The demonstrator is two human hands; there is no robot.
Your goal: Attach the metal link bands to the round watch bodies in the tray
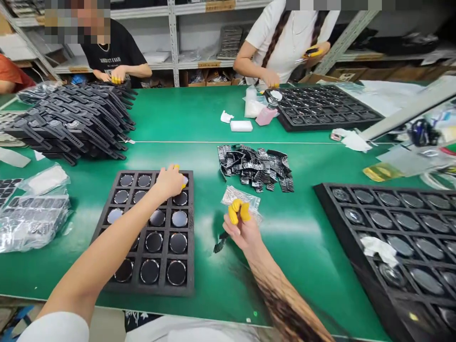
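- Plainly, the tray [190,247] lies under the left forearm [107,251]; a dipped arm could smudge its discs [149,271].
- Black strips [254,166] lie heaped beyond.
- Left hand [171,183]: bent over the tray's far-right corner, pinch unclear; slipping might scratch a disc.
- Right hand [244,228]: fingers curled, yellow tips near each other, grip unclear.
- Packet [240,194] just beyond; a knock could spill it.

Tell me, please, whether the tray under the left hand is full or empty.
The tray looks filled where visible, with round discs in every row. The left hand and forearm hide some spaces; cannot tell there.
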